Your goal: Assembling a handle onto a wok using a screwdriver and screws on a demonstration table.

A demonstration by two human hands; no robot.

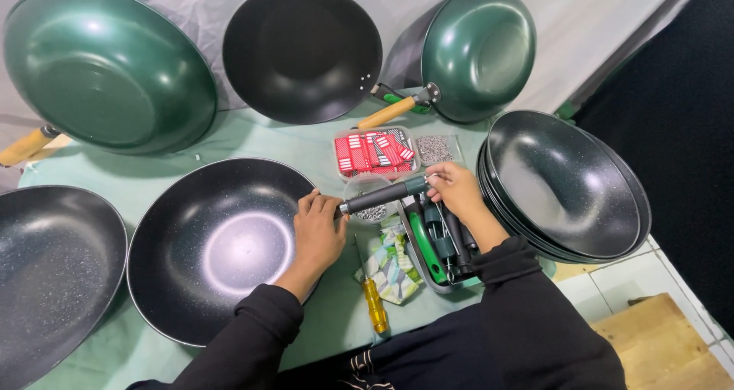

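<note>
Head view, from left to right: 1 dark speckled pan [53,275] lies at the far left and 2 finished pans with wooden handles lean at the back, one far left [107,65] and one further right [478,50]. Before me sits the handleless pan [214,245]; my left hand [319,233] presses its rim, fingers curled against the dark handle [382,196]. My right hand [456,190] pinches that handle's far end. It looks unfastened yet. A yellow screwdriver [374,302] lies unused nearby; stacked bare pans [566,183] wait right.
</note>
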